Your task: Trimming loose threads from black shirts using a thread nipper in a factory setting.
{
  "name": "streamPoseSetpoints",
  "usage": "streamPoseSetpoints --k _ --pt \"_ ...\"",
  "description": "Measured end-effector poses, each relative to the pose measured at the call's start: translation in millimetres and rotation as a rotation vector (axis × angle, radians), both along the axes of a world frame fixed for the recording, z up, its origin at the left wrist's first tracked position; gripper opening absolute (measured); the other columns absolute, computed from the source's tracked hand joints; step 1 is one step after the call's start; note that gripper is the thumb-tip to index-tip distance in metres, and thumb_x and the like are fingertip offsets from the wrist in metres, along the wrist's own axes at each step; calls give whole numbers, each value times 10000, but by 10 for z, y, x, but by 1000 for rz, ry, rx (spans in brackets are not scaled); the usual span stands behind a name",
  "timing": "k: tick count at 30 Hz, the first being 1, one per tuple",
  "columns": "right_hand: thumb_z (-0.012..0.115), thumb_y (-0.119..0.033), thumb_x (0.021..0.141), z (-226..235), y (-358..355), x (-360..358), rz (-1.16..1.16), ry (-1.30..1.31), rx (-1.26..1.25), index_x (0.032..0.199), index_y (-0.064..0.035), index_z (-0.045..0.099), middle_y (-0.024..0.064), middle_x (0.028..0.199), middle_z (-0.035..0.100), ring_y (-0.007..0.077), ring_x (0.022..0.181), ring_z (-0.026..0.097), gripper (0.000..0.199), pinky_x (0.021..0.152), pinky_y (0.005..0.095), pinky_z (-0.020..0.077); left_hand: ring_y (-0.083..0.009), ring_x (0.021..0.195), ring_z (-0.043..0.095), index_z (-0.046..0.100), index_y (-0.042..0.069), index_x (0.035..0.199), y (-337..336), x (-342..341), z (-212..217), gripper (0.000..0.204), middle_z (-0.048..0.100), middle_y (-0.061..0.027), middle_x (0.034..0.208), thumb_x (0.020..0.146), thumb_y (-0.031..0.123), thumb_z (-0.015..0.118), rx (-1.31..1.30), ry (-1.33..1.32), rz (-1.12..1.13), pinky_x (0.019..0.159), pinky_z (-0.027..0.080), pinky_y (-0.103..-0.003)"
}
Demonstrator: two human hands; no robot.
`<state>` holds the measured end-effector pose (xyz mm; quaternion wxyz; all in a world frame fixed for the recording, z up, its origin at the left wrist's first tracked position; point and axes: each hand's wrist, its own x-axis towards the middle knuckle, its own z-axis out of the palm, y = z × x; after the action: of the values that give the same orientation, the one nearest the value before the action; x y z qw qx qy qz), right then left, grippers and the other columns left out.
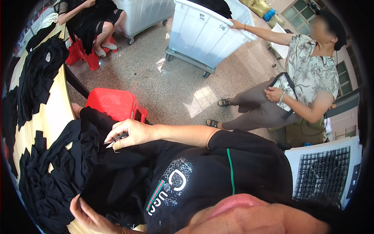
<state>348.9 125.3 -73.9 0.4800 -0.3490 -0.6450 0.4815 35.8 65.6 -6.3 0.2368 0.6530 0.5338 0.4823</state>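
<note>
My right hand (137,133) is closed around a small pair of thread snips (121,137) with a dark handle and pale pointed tips. The snips are just above a piece of black cloth (117,175) that stretches from the table towards my body. Lower in the view, my left hand (87,215) grips the edge of this same cloth between thumb and fingers. Beside both hands, a crumpled heap of black fabric pieces (46,175) covers the near part of the pale wooden table (52,113).
More black garments (43,74) lie farther along the table. A red plastic stool (113,102) stands by its edge. Beyond, a standing person (311,66) holds a wheeled white tub (206,33). Another person sits on a red stool (87,54), near a second white tub (142,17).
</note>
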Motion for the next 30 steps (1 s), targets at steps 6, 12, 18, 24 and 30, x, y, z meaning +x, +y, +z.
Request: streamPoseSetpoints --k 6,12,18,24,30 --pt "747 -123 832 -64 33 -41 36 -69 -20 1077 -42 700 37 919 660 111 841 625 262 753 248 493 -127 899 545 580 -23 1040 -232 -327 -19 134 597 -66 979 980 84 527 -146 64 175 855 440 -249" --pt "719 -54 837 83 -20 -120 -31 -33 -132 1074 -29 692 65 991 679 156 917 677 240 823 283 544 -72 800 527 627 5 1001 -283 -342 -401 154 592 0 863 914 129 653 -504 10 148 723 435 -201" --pt "710 -49 845 -160 137 -97 12 -67 -41 1125 -14 674 26 959 647 103 874 653 285 788 207 494 -120 859 612 668 34 1006 -203 -246 -240 188 664 -42 920 851 126 720 -329 182 260 766 472 -248" --pt "706 -49 847 50 -82 -120 22 -100 -89 1108 -37 683 50 990 667 139 884 674 262 777 241 529 -252 962 608 670 31 1012 4 251 -3 248 641 -99 1010 786 95 750 14 394 -28 850 468 -317" --pt "763 -145 798 -81 -106 -163 3 -142 65 1036 -85 726 62 910 671 146 833 634 248 751 277 503 -267 907 594 654 24 1052 102 397 -164 234 639 -108 952 848 137 679 -187 468 -247 850 431 -359"
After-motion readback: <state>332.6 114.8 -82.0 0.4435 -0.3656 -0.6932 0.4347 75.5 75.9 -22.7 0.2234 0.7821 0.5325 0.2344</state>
